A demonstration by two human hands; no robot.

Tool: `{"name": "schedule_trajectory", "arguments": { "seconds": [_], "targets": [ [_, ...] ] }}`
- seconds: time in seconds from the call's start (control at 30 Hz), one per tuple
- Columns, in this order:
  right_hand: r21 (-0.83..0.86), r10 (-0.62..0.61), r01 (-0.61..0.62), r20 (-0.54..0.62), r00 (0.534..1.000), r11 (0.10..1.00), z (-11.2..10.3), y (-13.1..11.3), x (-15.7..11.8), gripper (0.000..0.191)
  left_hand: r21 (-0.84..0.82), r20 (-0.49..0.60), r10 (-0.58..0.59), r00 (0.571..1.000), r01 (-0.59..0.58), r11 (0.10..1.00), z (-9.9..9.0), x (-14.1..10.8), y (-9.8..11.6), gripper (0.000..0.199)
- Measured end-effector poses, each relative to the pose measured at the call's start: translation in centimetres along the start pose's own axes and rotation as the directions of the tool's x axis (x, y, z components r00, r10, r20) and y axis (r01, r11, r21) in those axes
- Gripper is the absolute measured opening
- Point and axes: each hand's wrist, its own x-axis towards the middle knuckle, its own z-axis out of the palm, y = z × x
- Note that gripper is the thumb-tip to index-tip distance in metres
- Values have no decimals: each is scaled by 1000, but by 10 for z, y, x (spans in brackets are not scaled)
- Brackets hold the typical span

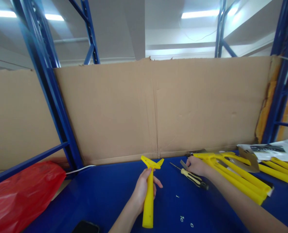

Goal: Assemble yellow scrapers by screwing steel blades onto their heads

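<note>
My left hand (144, 187) is wrapped round the shaft of a yellow handle (148, 207), whose forked head points away from me. At the right, my right hand (196, 165) pinches a small flat grey piece (184, 164) just above the blue table. Below that hand a screwdriver (193, 179) with a cream and black grip lies on the table, its tip toward the upper left. Several small metal parts (182, 218) lie nearer to me, between the handle and my right forearm.
Several yellow frames (238, 176) lie at the right beside packaging (267, 150). A red plastic bag (24, 197) is at the left, a dark object (86, 227) at the front edge. A cardboard wall (114, 113) stands behind the blue table (105, 191), between blue posts (58, 113).
</note>
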Motion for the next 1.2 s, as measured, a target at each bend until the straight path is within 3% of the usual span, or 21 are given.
{"name": "schedule_trajectory", "arguments": {
  "seconds": [0.13, 0.23, 0.33, 0.47, 0.7, 0.83, 1.03, 1.2],
  "targets": [
    [145, -3, 32, -190, 982, 989, 0, -3, -11, 12, -4, 0, 15, 1000, -15, 1000, 8, -2, 1, 40],
    [315, -39, 138, -299, 953, 939, 2, -9, -24, 9, 10, 21, 20, 1000, -21, 1000, 13, -4, -2, 34],
    [514, -96, 231, -274, 957, 826, 5, -17, -35, 14, 50, 24, 17, 1000, -18, 999, 16, -7, -5, 32],
    [726, -133, 226, -184, 974, 649, 6, -26, -44, 30, 107, 17, 30, 999, -32, 994, 18, -11, -6, 32],
    [870, -144, 170, -116, 983, 463, 4, -35, -56, 35, 118, 43, 19, 999, -24, 993, 19, -14, -5, 34],
    [876, -145, 170, -116, 983, 451, 8, -38, -57, 34, 117, 66, 21, 998, -29, 993, 20, -15, -5, 36],
    [839, -118, 236, -204, 972, 490, 19, -38, -49, 30, 91, 105, 5, 994, -15, 996, 21, -18, -5, 39],
    [807, -193, 282, -211, 958, 519, 17, -41, -53, 23, 91, 189, -38, 981, 21, 996, 25, -21, -7, 47]
  ]
}}
